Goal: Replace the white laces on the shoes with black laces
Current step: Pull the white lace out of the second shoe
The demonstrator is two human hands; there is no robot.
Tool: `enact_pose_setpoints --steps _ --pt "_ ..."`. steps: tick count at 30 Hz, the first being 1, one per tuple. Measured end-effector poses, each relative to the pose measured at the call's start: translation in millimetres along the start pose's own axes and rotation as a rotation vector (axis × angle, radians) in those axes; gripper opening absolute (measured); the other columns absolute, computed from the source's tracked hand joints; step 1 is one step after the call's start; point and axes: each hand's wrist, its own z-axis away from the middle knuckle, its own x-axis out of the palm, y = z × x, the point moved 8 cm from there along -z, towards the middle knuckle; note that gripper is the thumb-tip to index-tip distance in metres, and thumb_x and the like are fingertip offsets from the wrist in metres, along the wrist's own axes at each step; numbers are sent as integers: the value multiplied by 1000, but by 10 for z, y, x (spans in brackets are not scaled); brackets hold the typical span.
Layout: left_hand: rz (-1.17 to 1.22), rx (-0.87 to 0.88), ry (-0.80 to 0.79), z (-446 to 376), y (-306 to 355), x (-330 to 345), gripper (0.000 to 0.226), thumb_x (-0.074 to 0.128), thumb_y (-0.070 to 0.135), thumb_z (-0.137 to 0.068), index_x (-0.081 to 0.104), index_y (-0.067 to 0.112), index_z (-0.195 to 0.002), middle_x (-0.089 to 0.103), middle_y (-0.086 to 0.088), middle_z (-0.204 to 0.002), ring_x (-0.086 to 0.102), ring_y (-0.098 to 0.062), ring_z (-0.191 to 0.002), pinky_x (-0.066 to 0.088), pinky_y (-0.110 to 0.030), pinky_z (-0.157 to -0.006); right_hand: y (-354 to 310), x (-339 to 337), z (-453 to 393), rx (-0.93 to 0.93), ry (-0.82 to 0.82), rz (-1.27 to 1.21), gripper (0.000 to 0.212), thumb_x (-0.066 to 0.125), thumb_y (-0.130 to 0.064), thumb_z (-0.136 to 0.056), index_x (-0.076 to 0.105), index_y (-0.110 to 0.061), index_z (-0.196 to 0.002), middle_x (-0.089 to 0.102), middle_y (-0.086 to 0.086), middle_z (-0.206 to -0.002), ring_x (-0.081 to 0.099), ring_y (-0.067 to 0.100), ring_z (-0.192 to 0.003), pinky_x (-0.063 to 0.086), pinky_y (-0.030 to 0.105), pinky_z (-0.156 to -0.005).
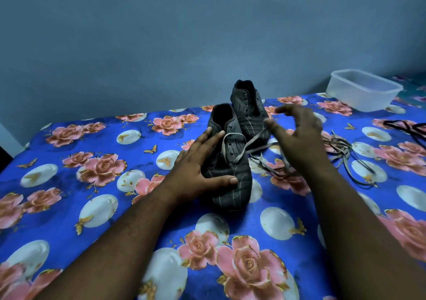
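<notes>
Two dark striped shoes stand on the flowered blue cloth. The near shoe [230,175] still carries a white lace [232,145] through its lower eyelets. My left hand [198,163] rests flat against that shoe's left side, its thumb laid over the toe. The far shoe [250,108] has bare eyelets. My right hand [297,133] hovers above the cloth just right of the shoes, fingers spread and holding nothing. A loose white lace [343,154] lies in a tangle to the right. The black laces [408,127] lie at the right edge.
A clear plastic tub [364,90] stands at the back right corner of the surface. The blue flowered cloth [92,184] covers the whole surface, which ends at a blue-grey wall behind the shoes. The left edge drops off at the far left.
</notes>
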Motion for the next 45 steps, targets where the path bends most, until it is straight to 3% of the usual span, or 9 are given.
enact_pose_setpoints --steps 3,6,9,19,25,29,34,37,45 --pt "-2 6 1 0 -1 0 102 72 79 -61 19 67 -147 7 27 -165 8 7 -151 19 -51 -124 -318 318 154 -216 -327 62 49 68 -74 -73 71 -32 -97 62 -6 -113 50 22 -115 38 44 -103" --pt "1 15 7 -1 1 -2 101 72 78 -61 20 67 -147 7 25 -166 7 8 -150 19 -52 -124 -418 497 281 -281 -496 91 34 69 -67 -70 72 -37 -85 61 -11 -106 46 20 -115 40 47 -102" --pt "4 16 8 -3 7 1 101 72 79 -60 20 67 -146 8 24 -166 8 5 -151 20 -51 -124 -422 524 296 -299 -509 48 16 78 -52 -77 65 -43 -81 61 -10 -100 47 20 -111 40 45 -101" --pt "24 24 14 -9 -7 9 103 73 79 -60 22 65 -148 9 23 -166 9 5 -151 21 -50 -124 -394 529 274 -293 -512 -35 18 79 -40 -83 62 -44 -78 60 -12 -93 52 20 -103 40 32 -94" --pt "27 7 9 -4 -9 6 105 73 79 -59 23 61 -149 9 24 -166 10 3 -152 21 -50 -124 -197 191 48 -148 -138 -135 17 72 -29 -92 67 -17 -82 64 -4 -81 59 14 -82 43 25 -73" --pt "37 10 19 8 17 -2 104 75 75 -60 25 60 -150 11 23 -166 11 4 -151 20 -50 -124 -3 3 -4 -29 50 -137 16 71 -28 -93 67 -14 -87 65 -3 -87 56 9 -87 44 31 -84" --pt "48 13 26 6 12 -2 103 76 73 -59 26 60 -149 11 23 -166 11 3 -152 20 -50 -124 -157 189 81 -120 -115 42 39 73 -56 -83 69 -27 -108 59 0 -121 46 22 -123 31 34 -105" --pt "46 16 29 0 -1 1 103 75 74 -60 25 61 -149 11 23 -166 10 3 -152 20 -50 -124 -338 323 179 -216 -266 80 53 67 -76 -68 72 -36 -103 53 -4 -128 38 21 -130 30 37 -107" --pt "48 20 28 -7 -10 11 104 76 74 -59 27 58 -150 12 22 -166 11 1 -152 23 -49 -124 -367 546 282 -283 -490 77 20 78 -50 -78 74 -33 -86 58 -10 -106 45 20 -118 37 50 -104"
